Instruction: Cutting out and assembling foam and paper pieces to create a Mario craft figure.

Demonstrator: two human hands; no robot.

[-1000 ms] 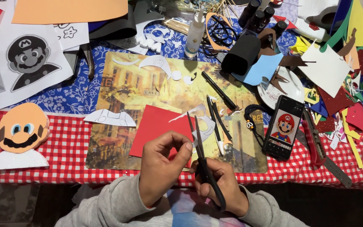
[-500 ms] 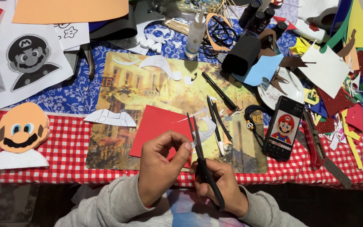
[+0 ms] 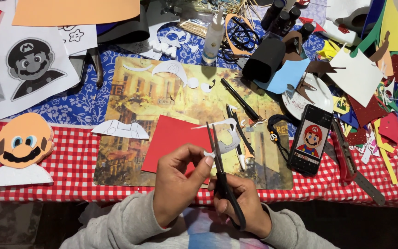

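My right hand point(image 3: 245, 203) grips black-handled scissors point(image 3: 219, 170), blades pointing up and away from me. My left hand point(image 3: 178, 182) pinches a thin white paper cutout point(image 3: 224, 138) between thumb and fingers, right at the blades. Under the hands lies a red sheet point(image 3: 171, 138) on a yellow picture placemat point(image 3: 130, 152). The blades are nearly closed on the cutout's edge.
A phone point(image 3: 310, 139) showing a cartoon character lies right of the mat. A foam face point(image 3: 21, 145) lies at the left, a printed drawing point(image 3: 31, 69) above it. Pens point(image 3: 240, 99), a glue bottle point(image 3: 213, 39), a black roll point(image 3: 266, 60) and several coloured paper scraps point(image 3: 369, 101) crowd the far and right side.
The scissor blades have closed a little along the white cutout, and my left hand has turned the piece slightly. Everything else stays put.
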